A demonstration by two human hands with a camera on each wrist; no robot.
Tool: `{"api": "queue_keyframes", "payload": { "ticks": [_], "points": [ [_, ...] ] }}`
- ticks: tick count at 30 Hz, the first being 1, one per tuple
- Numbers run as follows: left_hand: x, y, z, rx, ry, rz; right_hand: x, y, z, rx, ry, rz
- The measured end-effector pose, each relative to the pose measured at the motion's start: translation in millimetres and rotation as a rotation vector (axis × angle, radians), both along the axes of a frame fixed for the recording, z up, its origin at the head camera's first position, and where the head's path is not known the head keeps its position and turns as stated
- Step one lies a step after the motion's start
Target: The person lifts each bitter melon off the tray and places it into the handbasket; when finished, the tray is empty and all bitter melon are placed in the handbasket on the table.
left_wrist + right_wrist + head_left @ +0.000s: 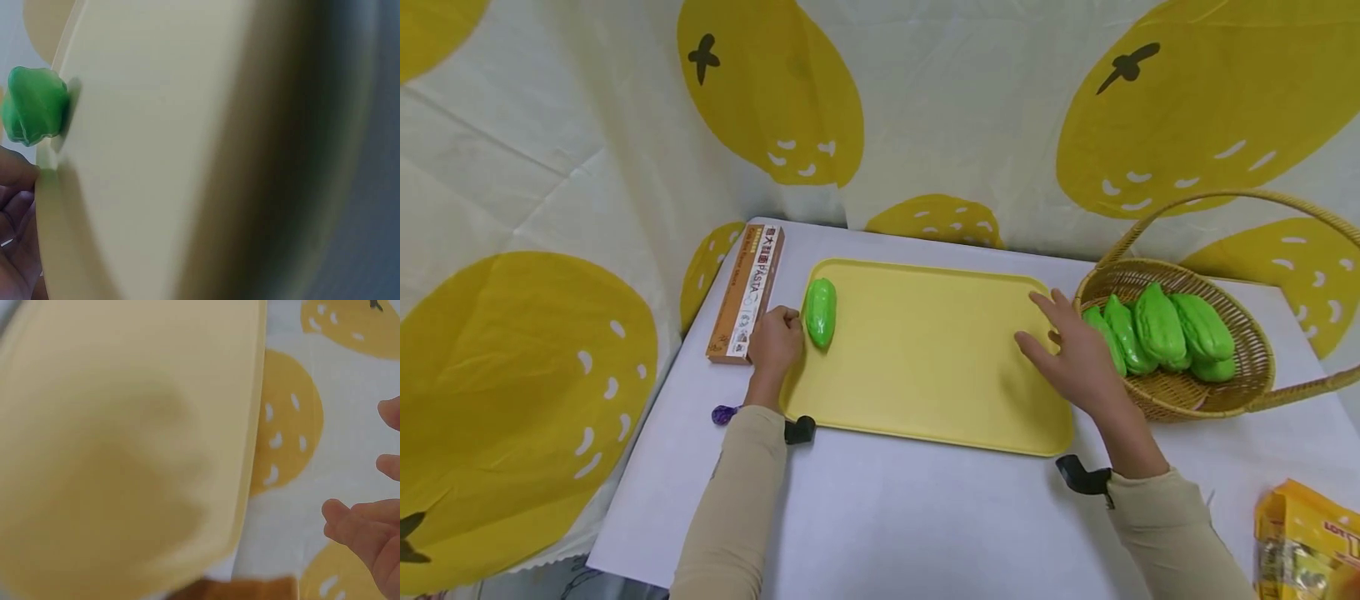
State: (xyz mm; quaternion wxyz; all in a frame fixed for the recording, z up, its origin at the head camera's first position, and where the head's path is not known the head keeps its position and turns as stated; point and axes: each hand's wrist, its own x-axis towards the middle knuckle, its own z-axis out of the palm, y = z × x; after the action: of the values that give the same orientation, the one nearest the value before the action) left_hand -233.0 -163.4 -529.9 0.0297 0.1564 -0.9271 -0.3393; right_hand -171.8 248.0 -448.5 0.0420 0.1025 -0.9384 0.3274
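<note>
My left hand [775, 343] is at the left edge of the yellow tray [917, 358], its fingers curled. In the left wrist view, the fingertips [22, 172] pinch the tray's rim. A shiny green ridged fruit [822, 312], like a star fruit, lies lengthwise on the tray just beyond that hand. My right hand [1078, 354] hovers above the tray's right end with fingers spread and holds nothing. Beside it stands a wicker basket [1262, 358] with several similar green fruits [1161, 325].
A brown pasta box [745, 292] lies left of the tray. A small purple item [724, 414] is partly hidden by the left wrist. The basket's tall handle [1247, 193] arches up at the right. A yellow snack bag [1311, 542] lies at the lower right. Fruit-printed cloth hangs behind.
</note>
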Motion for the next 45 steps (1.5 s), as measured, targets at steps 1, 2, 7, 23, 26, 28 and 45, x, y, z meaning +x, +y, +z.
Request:
{"api": "queue_keyframes", "payload": {
  "ticks": [1,2,7,23,26,28,45],
  "points": [
    [0.2,-0.1,0.0,0.001,-0.001,0.000,-1.6,-5.5,-2.4,-0.013,-0.006,0.019],
    [0.3,-0.2,0.0,0.001,-0.002,0.001,-3.3,-11.1,-4.5,-0.027,-0.018,0.039],
    [0.8,-0.7,-0.7,0.001,-0.013,0.000,-11.7,-39.5,-11.2,-0.084,-0.102,0.111],
    [0.4,-0.9,0.6,0.013,-0.040,-0.007,-18.3,-112.8,-25.8,-0.123,-0.225,0.301],
    [-0.3,-0.5,0.4,0.012,-0.049,-0.007,-19.6,-121.4,-27.7,-0.143,-0.242,0.316],
    [-0.5,-0.1,0.8,0.009,-0.056,-0.007,-20.5,-125.9,-28.7,-0.152,-0.248,0.329],
    [-4.3,0.7,5.6,0.021,-0.076,0.012,-31.8,-164.7,-32.9,-0.157,-0.280,0.425]
  ]
}}
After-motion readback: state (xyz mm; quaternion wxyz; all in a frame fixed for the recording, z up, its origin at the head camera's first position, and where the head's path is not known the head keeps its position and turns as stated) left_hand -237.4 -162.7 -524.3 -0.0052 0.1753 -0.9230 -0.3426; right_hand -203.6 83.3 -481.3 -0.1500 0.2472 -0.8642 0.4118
